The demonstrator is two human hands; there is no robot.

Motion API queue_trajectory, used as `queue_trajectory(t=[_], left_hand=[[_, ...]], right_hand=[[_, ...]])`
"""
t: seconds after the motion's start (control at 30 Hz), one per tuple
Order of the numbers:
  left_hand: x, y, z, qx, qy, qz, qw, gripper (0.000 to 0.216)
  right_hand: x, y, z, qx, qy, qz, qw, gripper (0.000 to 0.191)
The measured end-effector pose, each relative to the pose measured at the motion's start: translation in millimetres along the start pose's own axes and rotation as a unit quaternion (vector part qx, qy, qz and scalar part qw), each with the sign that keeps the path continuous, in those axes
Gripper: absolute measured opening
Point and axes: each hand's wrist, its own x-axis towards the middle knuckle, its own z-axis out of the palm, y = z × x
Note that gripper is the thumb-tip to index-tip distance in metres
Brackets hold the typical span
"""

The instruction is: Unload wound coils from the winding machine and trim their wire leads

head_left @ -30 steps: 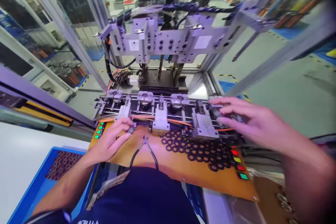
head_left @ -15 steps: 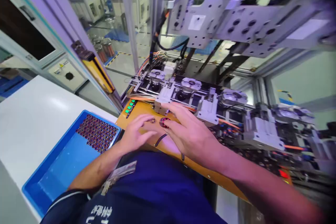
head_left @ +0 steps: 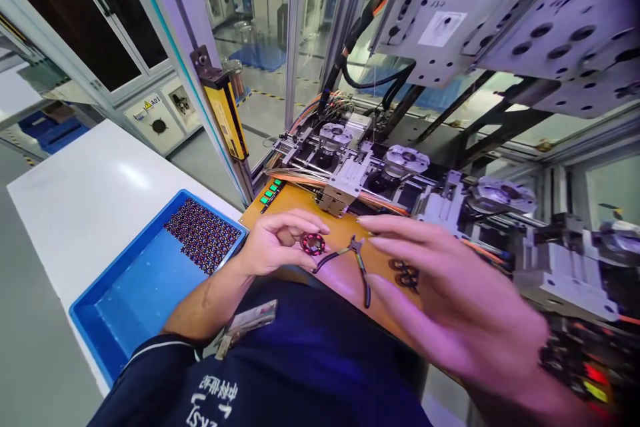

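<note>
My left hand (head_left: 277,240) pinches a small ring-shaped motor stator (head_left: 306,252), dark with reddish spots around its rim, between thumb and fingers above the orange bench top (head_left: 300,205). To the right, my right hand (head_left: 440,280) is empty, its fingers spread apart and slightly blurred. Between the two hands lie side cutters (head_left: 356,247) with dark handles splayed toward my body. Partly beside my right fingers, several small black rings (head_left: 404,275) rest in a cluster on the bench.
On the left, a blue tray (head_left: 80,307) on a white table (head_left: 100,167) holds rows of similar small parts (head_left: 205,233). Behind the bench stand machine fixtures with round metal heads (head_left: 406,159). Green-lit buttons (head_left: 271,191) and a yellow sensor bar (head_left: 225,117) sit at the left post.
The stator has passed from my right hand to my left. My right hand has moved away to the right and opened, uncovering the cutters and black rings. The view has shifted.
</note>
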Motion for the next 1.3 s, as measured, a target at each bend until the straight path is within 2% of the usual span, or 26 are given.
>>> queue_trajectory(t=[0.1, 0.2, 0.3, 0.33, 0.43, 0.5, 0.7, 0.8, 1.0, 1.2, 1.3], left_hand=[[-0.5, 2.2, -0.1, 0.018, -0.009, 0.0, 1.0, 0.046], [-2.6, -0.2, 0.7, 0.044, 0.001, -0.021, 0.999, 0.042], [-6.2, -4.1, 1.6, 0.062, 0.006, -0.072, 0.995, 0.039], [-7.5, -5.6, 1.9, 0.061, 0.005, -0.091, 0.994, 0.039], [-10.5, -9.8, 2.9, 0.023, -0.001, -0.127, 0.992, 0.041], [-11.3, -11.8, 3.8, -0.018, -0.007, -0.145, 0.989, 0.041], [-11.4, -10.5, 9.1, -0.026, -0.009, -0.181, 0.983, 0.046], [-13.1, -11.1, 14.2, 0.025, -0.003, -0.151, 0.988, 0.051], [-20.0, -20.0, 21.6, 0.173, 0.038, -0.034, 0.984, 0.042], [-26.0, -24.3, 20.4, 0.285, 0.011, 0.059, 0.957, 0.056], [-28.0, -25.3, 19.7, 0.314, -0.002, 0.078, 0.946, 0.061]], right_hand=[[-6.7, 0.3, -4.6, 0.082, 0.034, 0.125, 0.988, 0.028], [-9.3, 5.4, 0.8, 0.093, 0.047, 0.156, 0.982, 0.022], [-4.1, 13.7, 4.3, 0.053, 0.066, 0.119, 0.989, 0.023], [-1.2, 17.0, 4.0, 0.048, 0.054, 0.092, 0.993, 0.026], [5.9, 26.6, 1.3, 0.073, -0.052, 0.0, 0.996, 0.034], [6.8, 32.0, 0.4, 0.078, -0.109, -0.033, 0.99, 0.036], [-5.9, 39.3, 1.0, -0.024, -0.095, -0.055, 0.994, 0.015], [-12.5, 38.0, -2.1, -0.038, -0.111, -0.056, 0.992, 0.013], [-19.0, 30.7, -5.1, -0.067, -0.121, -0.04, 0.99, 0.015], [-23.9, 23.8, -3.6, -0.087, -0.102, -0.053, 0.99, 0.01], [-29.0, 20.8, -3.8, -0.094, -0.111, -0.046, 0.988, 0.011]])
